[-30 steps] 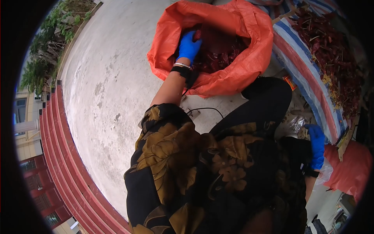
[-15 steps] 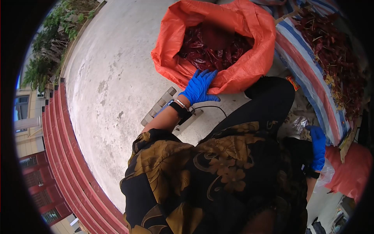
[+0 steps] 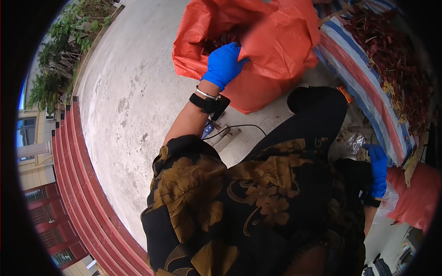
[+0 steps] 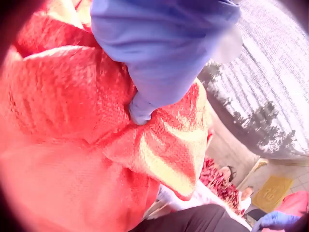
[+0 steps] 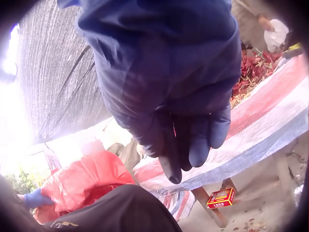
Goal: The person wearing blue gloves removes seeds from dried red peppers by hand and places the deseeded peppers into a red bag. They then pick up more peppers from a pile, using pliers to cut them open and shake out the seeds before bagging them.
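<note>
A blue-gloved L hand (image 3: 224, 66) gripped the crinkled rim of an orange-red woven poly sack (image 3: 276, 53) w/ glossy dried chilies (image 3: 228, 37), set on rough gray concrete (image 3: 122, 92). Gloved R hand (image 3: 378, 170), fingers loose, hung nr red-white-blue striped sheeting (image 3: 368, 87).

The pale concrete floor (image 3: 122, 138) in front of you shows darker patches. Your open orange sack (image 3: 251, 89) stands on it; a black cable (image 3: 248, 125) curves nearby beside a grey metal piece (image 3: 227, 138). Crumpled clear plastic (image 3: 354, 143) and a small red-and-yellow box (image 5: 221, 198) lie to your right.
</note>
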A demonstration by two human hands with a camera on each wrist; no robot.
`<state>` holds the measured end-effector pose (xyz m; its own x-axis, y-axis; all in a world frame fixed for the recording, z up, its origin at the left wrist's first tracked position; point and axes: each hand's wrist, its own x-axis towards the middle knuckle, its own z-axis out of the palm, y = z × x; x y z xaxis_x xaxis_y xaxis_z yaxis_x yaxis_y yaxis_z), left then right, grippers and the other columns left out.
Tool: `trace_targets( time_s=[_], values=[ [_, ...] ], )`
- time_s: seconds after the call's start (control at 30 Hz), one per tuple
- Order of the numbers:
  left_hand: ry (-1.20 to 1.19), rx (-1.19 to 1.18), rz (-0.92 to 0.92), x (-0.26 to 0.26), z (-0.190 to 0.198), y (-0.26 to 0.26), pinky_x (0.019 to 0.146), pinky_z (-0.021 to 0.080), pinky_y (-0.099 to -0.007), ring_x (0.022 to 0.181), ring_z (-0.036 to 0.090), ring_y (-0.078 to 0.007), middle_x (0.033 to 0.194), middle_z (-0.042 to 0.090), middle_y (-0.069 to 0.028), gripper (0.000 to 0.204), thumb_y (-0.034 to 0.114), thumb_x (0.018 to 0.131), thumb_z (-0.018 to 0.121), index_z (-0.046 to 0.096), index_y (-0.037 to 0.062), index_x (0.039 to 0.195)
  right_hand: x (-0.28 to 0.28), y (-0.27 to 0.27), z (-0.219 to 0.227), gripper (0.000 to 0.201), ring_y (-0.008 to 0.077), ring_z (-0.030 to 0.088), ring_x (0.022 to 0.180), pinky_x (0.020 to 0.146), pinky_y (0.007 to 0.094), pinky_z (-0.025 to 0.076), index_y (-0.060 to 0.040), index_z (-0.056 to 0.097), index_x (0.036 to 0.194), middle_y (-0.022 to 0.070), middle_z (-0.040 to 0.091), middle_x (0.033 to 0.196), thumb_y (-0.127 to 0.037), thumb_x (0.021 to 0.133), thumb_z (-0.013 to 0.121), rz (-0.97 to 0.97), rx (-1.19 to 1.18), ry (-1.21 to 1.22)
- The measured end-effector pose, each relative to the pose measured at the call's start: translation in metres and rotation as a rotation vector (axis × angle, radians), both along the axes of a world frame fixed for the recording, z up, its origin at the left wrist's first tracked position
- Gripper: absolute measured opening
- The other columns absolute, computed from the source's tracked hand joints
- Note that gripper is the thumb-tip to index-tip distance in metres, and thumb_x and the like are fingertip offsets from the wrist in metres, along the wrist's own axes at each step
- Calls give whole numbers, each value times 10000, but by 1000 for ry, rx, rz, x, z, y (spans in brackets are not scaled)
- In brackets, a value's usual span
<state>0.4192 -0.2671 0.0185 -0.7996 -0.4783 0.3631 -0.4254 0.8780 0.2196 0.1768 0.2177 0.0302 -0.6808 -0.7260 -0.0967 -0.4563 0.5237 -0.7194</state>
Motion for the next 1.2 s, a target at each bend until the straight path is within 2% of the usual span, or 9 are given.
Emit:
trace_targets(
  time_s=[0.13, 0.47, 0.57, 0.63, 0.73, 0.87, 0.93, 1.13, 1.2],
  values=[
    [50, 71, -26, 0, 3, 31, 655, 474, -416, 771, 578, -353, 822, 602, -154, 367, 363, 716, 655, 586, 63, 915, 0, 5, 3, 151, 194, 558, 854, 796, 286, 412, 1, 613, 914, 89, 595, 875, -71, 856, 493, -26, 31, -26],
    [-861, 480, -412, 20, 4, 77, 759, 464, -393, 911, 579, -344, 964, 606, -188, 627, 542, 664, 660, 592, 20, 1005, 0, -9, -8, 150, 208, 553, 860, 788, 295, 408, -1, 605, 932, 94, 586, 895, -59, 852, 493, 3, 38, -42],
    [-600, 659, -388, 9, 0, 57, 768, 461, -393, 914, 584, -340, 956, 620, -179, 582, 575, 730, 584, 608, 72, 1024, -3, -10, -7, 149, 213, 550, 873, 795, 294, 406, 0, 603, 937, 96, 581, 905, -51, 847, 496, 16, 56, -42],
    [111, 1012, -229, -2, -26, 34, 791, 451, -400, 939, 570, -352, 1000, 605, -188, 525, 532, 808, 515, 592, 71, 1047, -4, -8, -9, 149, 209, 549, 877, 796, 292, 404, -1, 604, 937, 95, 580, 905, -52, 847, 497, 16, 54, -47],
    [-29, 728, -106, -19, -70, 5, 810, 442, -409, 955, 558, -369, 1002, 602, -195, 459, 464, 870, 447, 587, 64, 1047, -10, -4, -14, 146, 197, 547, 884, 803, 285, 400, 0, 604, 935, 90, 580, 906, -54, 848, 499, 12, 66, -55],
    [-679, 490, -597, -20, -92, 43, 812, 456, -414, 963, 566, -357, 1031, 602, -182, 401, 374, 812, 496, 592, 78, 1065, -1, -6, -4, 148, 181, 545, 883, 806, 277, 400, 0, 605, 933, 82, 583, 909, -68, 853, 501, -15, 46, -82],
    [-1064, 323, -481, -19, -94, 71, 793, 474, -404, 951, 584, -335, 1023, 612, -169, 337, 288, 778, 510, 626, 84, 1020, 2, -4, -3, 150, 179, 546, 882, 806, 276, 400, 0, 606, 935, 81, 584, 908, -70, 855, 501, -11, 43, -94],
    [-1113, 353, -637, -19, -119, 67, 833, 461, -389, 992, 569, -323, 1054, 605, -165, 333, 283, 774, 508, 639, 88, 1009, -7, 6, -13, 158, 179, 549, 879, 806, 274, 400, -1, 608, 939, 80, 585, 895, -81, 857, 498, -12, 41, -93],
    [-730, 539, -539, -15, -144, 56, 884, 429, -394, 1056, 531, -321, 1123, 570, -174, 387, 313, 797, 488, 593, 92, 1096, -6, 1, -8, 158, 178, 548, 887, 811, 275, 400, 0, 607, 940, 83, 586, 900, -83, 856, 501, -11, 70, -93]
  ],
)
